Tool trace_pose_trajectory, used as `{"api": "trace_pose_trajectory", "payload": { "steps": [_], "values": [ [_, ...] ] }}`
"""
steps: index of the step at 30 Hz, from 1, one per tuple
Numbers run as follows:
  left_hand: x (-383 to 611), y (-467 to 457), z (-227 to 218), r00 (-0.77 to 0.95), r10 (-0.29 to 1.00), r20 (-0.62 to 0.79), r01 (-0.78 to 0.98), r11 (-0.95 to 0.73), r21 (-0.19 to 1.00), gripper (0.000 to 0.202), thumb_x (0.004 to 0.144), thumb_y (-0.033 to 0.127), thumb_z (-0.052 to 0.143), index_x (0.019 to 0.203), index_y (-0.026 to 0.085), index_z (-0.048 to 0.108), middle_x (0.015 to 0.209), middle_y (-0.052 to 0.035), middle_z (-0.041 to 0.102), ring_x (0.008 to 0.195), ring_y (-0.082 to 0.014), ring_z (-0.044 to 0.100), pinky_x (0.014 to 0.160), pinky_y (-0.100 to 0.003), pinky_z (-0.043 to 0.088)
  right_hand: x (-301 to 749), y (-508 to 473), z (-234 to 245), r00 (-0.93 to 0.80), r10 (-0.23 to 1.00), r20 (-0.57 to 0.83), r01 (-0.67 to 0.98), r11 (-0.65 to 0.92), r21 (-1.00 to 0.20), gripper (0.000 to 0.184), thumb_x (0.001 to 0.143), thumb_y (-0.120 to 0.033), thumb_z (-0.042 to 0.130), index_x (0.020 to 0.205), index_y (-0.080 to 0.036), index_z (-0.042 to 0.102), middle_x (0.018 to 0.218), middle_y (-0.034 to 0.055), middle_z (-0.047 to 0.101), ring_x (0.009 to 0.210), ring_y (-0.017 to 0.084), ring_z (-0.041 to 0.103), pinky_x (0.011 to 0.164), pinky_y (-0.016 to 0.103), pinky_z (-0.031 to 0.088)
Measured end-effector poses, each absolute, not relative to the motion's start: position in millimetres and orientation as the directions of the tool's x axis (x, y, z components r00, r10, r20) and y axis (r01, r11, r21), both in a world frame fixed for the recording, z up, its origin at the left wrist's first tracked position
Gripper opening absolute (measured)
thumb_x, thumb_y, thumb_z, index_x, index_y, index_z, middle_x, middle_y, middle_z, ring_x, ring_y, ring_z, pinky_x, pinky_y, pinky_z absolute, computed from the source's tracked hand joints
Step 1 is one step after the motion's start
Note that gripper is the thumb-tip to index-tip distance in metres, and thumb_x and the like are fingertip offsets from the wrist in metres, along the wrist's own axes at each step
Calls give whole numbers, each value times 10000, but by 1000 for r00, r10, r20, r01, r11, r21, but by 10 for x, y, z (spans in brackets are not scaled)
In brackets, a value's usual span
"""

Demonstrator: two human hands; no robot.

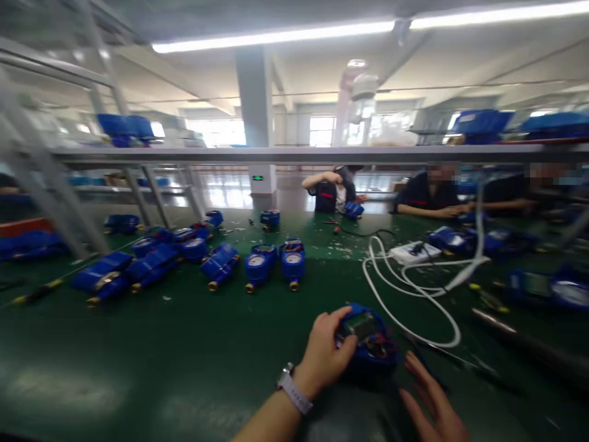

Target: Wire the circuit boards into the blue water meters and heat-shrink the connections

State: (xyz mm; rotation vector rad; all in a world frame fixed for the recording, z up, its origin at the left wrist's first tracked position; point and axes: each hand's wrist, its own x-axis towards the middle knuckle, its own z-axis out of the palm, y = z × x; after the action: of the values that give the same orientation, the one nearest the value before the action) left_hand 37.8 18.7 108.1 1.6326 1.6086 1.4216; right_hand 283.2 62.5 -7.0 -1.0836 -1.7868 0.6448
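Note:
A blue water meter (370, 353) lies in front of me on the green bench, its top uncovered. A green circuit board or display and thin red and dark wires show inside it. My left hand (327, 347), with a watch on the wrist, grips the meter's left side, thumb on the near edge and fingers at the far edge. Just right of the meter is my right hand (435, 399), fingers stretched out and apart, with nothing held in it. Part of that hand is cut off by the lower edge of the view.
Several blue meters (260, 264) with brass ends stand across the bench (207, 356). A white cable (453, 328) loops from a power strip (414, 253). A dark-handled tool (519, 337) lies right. A shelf (294, 155) spans above; co-workers (334, 193) sit beyond.

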Motion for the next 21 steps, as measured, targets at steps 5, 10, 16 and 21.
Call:
{"api": "trace_pose_trajectory", "payload": {
  "steps": [5,10,16,21],
  "values": [
    [324,165,998,-146,889,434,653,-243,717,500,858,353,573,1328,184,562,1103,-116,687,1005,-269,619,944,-459,483,3030,293,99,-141,838,527,558,507,-657,355,927,-379,531,1243,-248,624,1333,115,618,1211,272,597,930,408,569],
    [179,150,816,-139,833,536,734,-277,620,494,865,475,557,1253,176,618,937,-80,621,901,-262,594,853,-452,501,3252,-39,93,-125,797,591,727,479,-492,253,940,-300,529,1138,-229,669,1227,118,672,1131,244,648,911,402,579],
    [54,57,670,-177,816,550,718,-275,640,539,871,550,512,1264,189,585,1194,-104,532,1139,-308,549,1014,-502,467,3111,-118,-90,-121,774,622,787,457,-415,220,926,-296,550,1084,-191,662,1151,96,684,1113,242,615,979,475,479],
    [-52,74,615,-72,843,532,769,-292,568,742,800,711,517,1438,379,331,1493,8,387,1369,-372,391,1122,-591,368,3033,-69,-169,-124,780,613,827,423,-370,211,931,-348,594,1017,-163,651,1101,64,661,1068,220,602,952,463,467]
  ]
}}
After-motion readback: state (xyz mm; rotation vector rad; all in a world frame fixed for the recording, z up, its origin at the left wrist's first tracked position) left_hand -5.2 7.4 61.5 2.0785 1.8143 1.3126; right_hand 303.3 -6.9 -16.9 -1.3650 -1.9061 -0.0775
